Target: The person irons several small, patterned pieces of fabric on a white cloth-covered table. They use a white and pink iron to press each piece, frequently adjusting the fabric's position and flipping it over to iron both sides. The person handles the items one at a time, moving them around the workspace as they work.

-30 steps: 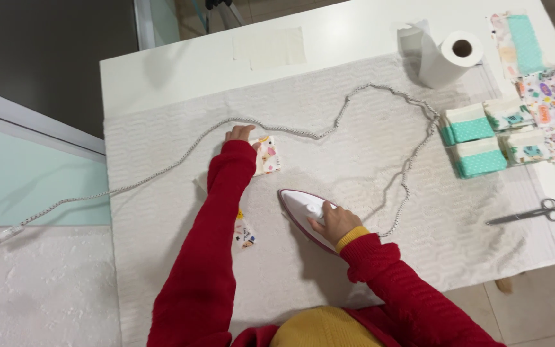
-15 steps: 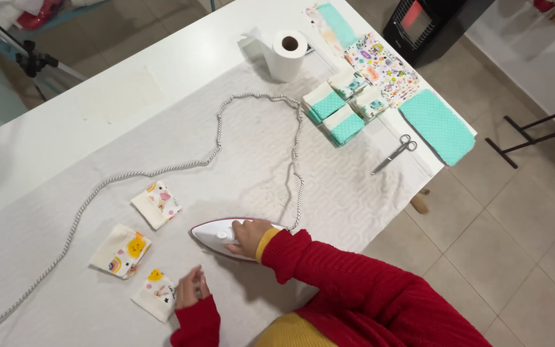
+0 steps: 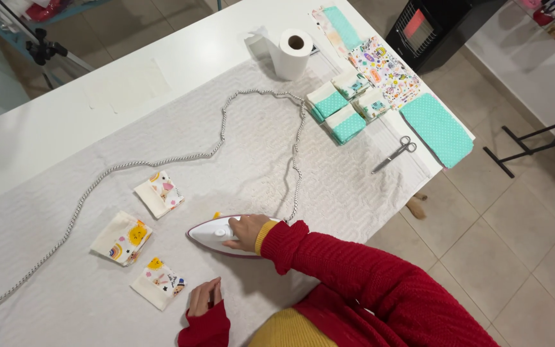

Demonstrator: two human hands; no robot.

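Observation:
My right hand [image 3: 246, 232] grips the handle of a white iron [image 3: 216, 235] that rests flat on the white padded cloth [image 3: 252, 160]; a bit of yellow fabric peeks out from under it. My left hand [image 3: 204, 297] lies on the cloth with fingers curled, just right of a small cream printed fabric piece [image 3: 157, 283]. Two more such pieces lie to the left, one [image 3: 122, 238] with a yellow print and one [image 3: 159, 193] farther back. The iron's braided cord [image 3: 226, 125] loops across the cloth.
A paper towel roll [image 3: 290, 53] stands at the back. Folded teal and cream fabric pieces [image 3: 338, 108], patterned fabric [image 3: 387, 67], a teal dotted cloth [image 3: 437, 128] and scissors [image 3: 394, 153] lie at the right table edge. Tiled floor beyond; a tripod [image 3: 46, 48] at back left.
The view has swung, so the table sits differently in frame. My left hand left the far fabric piece and came back near me. The iron stays under my right hand.

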